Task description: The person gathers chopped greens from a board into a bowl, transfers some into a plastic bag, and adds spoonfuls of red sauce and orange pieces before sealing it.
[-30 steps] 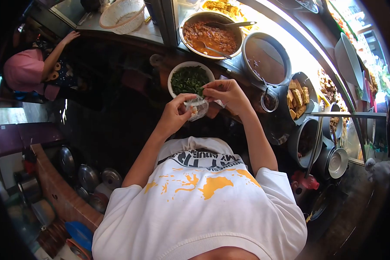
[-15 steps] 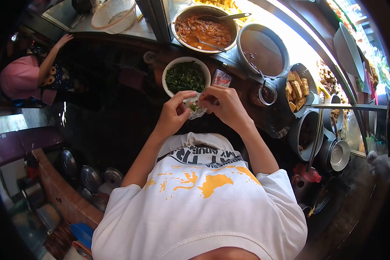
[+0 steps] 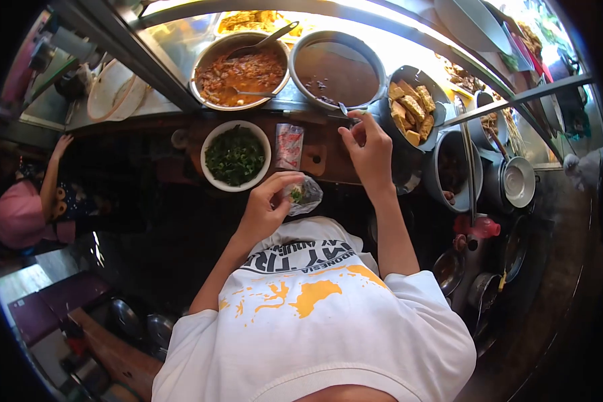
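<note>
The right hand (image 3: 367, 149) has moved. A moment ago it was down at the little bag, pinching it together with the other hand. Now it is stretched out to the far side of the counter, and its fingers are closing on the thin handle of a spoon (image 3: 342, 107) that sticks out of the big pot of dark sauce (image 3: 336, 70). So the greens look done with, and I think the sauce is what comes next for the bag.

The left hand (image 3: 269, 204) holds the small clear plastic bag (image 3: 301, 194) all by itself now. The fingers are curled tight on its mouth. The bag hangs just in front of the person's chest, near the edge of the dark counter. I can see a bit of green inside it.

The white bowl of chopped greens (image 3: 235, 155) sits on the counter, just past the left hand. Before, both hands were right beside it. A small red and white packet (image 3: 289, 145) lies next to the bowl. The pan of orange stew (image 3: 240, 70) sits behind them, and a pot of fried yellow pieces (image 3: 412, 104) is just beside the right hand.

The whole view has tipped too, so the pots look closer to the middle. The person in pink (image 3: 27, 214) is lower at the left edge.
</note>
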{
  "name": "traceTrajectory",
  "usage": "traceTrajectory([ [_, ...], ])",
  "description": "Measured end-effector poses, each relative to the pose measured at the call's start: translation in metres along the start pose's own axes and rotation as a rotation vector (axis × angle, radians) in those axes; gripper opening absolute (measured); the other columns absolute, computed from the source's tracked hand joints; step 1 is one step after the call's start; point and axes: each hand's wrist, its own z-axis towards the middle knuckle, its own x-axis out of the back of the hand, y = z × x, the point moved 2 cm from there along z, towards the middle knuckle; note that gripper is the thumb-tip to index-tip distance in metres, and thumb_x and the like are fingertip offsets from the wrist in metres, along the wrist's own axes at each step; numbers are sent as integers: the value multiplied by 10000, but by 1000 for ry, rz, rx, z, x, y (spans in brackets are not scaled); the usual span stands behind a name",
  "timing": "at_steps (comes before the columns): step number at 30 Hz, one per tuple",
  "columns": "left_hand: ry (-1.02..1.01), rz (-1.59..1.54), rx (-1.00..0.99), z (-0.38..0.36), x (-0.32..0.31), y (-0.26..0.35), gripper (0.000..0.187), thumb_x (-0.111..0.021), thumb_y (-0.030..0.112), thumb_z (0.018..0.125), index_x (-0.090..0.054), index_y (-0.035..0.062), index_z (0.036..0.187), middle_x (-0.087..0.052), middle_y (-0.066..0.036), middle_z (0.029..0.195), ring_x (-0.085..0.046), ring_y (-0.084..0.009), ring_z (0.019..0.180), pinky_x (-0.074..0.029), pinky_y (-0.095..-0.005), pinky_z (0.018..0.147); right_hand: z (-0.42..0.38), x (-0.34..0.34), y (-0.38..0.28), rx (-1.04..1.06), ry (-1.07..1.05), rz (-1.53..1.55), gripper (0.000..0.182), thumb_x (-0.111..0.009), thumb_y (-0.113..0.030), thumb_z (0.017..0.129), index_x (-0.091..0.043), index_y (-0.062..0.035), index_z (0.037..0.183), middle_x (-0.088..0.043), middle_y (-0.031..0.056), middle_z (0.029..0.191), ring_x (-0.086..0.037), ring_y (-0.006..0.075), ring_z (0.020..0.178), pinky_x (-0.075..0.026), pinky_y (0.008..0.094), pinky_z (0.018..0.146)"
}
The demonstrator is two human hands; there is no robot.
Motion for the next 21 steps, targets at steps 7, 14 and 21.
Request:
traceTrajectory([
  [7,-204,52,-98,51,-44,-4,509,-511,-136,724,-639,40,1185,-603,-51,1264,-487,-29,656,-404,-185,598,20,-13,75,113,23,-88,273,-759,-152,798,-618,-36,1002,-620,89,724,-605,199,631,-471,334,597],
  [14,-220,86,-100,87,-74,-24,499,-512,-125,724,-629,9,1190,-484,-99,1441,-541,-41,704,-429,-201,608,16,29,89,113,69,-76,113,-636,-102,882,-606,7,875,-641,170,807,-633,352,762,-485,419,670],
  [21,-283,109,-34,106,-90,-31,471,-515,-118,740,-619,-23,1189,-373,-120,1529,-564,-47,695,-438,-209,599,-2,31,96,65,132,-15,96,-587,-54,908,-620,33,882,-637,176,798,-633,340,742,-490,394,654],
])
